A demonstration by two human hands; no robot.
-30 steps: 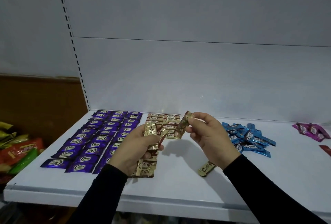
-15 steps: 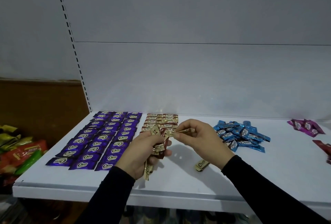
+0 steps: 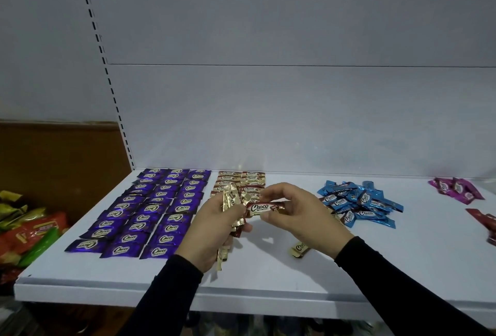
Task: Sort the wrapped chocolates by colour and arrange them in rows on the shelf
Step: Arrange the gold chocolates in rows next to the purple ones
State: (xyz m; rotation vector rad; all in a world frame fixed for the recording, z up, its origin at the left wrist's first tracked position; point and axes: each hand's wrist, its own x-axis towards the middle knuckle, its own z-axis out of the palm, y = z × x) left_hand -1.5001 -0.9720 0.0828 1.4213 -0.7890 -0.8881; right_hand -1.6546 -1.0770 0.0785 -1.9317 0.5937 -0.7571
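A: What is laid out on the white shelf (image 3: 268,286)?
B: Purple chocolates (image 3: 150,208) are set in three rows at the left; gold chocolates (image 3: 241,181) are lined up beside them; blue chocolates (image 3: 358,205) are heaped at the right.
A: And the hands?
B: A gold bundle (image 3: 229,201) is gripped by the left hand (image 3: 212,231); one gold chocolate (image 3: 264,207) is pinched by the right hand (image 3: 300,214).

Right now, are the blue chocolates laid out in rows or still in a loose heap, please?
A loose heap. The blue chocolates overlap at mixed angles on the shelf, unlike the purple chocolates, which lie in straight rows.
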